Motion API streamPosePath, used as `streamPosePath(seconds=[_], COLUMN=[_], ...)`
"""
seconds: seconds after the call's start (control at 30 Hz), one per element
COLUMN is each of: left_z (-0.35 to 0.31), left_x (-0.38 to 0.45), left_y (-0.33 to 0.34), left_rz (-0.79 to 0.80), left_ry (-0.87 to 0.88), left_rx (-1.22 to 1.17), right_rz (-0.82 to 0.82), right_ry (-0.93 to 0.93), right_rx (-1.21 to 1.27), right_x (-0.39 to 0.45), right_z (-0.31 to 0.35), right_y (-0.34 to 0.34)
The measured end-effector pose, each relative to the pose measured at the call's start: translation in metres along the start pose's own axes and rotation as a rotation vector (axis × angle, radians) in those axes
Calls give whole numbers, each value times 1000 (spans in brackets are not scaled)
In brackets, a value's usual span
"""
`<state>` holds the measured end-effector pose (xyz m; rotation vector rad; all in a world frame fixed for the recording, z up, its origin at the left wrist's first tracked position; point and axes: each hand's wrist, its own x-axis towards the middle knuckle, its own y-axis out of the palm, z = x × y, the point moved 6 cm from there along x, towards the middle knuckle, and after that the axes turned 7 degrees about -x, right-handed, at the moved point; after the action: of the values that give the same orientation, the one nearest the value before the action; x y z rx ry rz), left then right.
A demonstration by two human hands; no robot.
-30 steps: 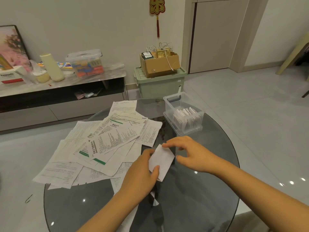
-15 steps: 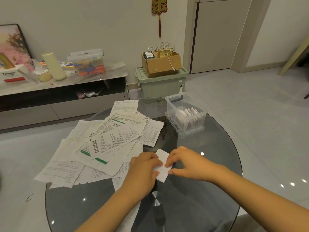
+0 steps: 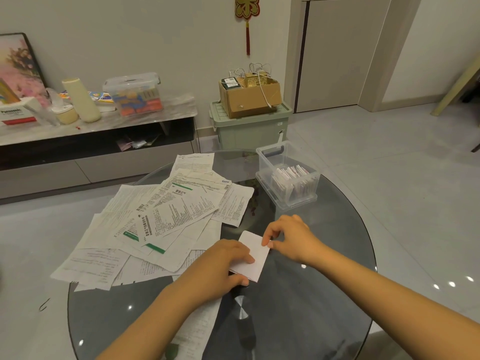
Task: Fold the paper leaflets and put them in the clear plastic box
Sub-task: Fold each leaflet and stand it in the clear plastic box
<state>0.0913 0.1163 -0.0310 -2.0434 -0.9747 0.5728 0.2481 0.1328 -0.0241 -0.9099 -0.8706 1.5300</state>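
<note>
On a round dark glass table (image 3: 298, 320), the left hand (image 3: 220, 266) lay over a small folded white leaflet (image 3: 253, 255), fingers and thumb curled around its near edge. The right hand (image 3: 291, 237) pinched the leaflet's right edge between thumb and forefinger. Beyond and to the left, unfolded printed leaflets (image 3: 166, 214) lay scattered. Farther right stood the clear plastic box (image 3: 288, 175), open, with folded papers upright inside.

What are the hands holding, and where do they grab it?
Both hands hold one folded leaflet on the glass table. The left hand grips its near left edge; the right hand pinches its far right edge.
</note>
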Motion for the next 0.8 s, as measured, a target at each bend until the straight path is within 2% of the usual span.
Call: streamPosePath(seconds=[0.1, 0.17, 0.33, 0.5, 0.8], left_z=[3, 1, -7, -11, -9], left_x=[0, 1, 0, -2, -5], left_y=[-2, 0, -4, -7, -8], left_rz=[-9, -11, -41, -99, -79], left_ry=[23, 56, 91, 68, 23], left_rx=[15, 60, 66, 31, -193], right_rz=[-63, -71, 121, 144, 120], right_ry=[-23, -104, -265, -293, -233], right_rx=[-24, -67, -88, -142, -5], right_x=[0, -6, -24, -27, -25], right_z=[2, 8, 22, 23, 17], right_y=[-1, 0, 7, 3, -7])
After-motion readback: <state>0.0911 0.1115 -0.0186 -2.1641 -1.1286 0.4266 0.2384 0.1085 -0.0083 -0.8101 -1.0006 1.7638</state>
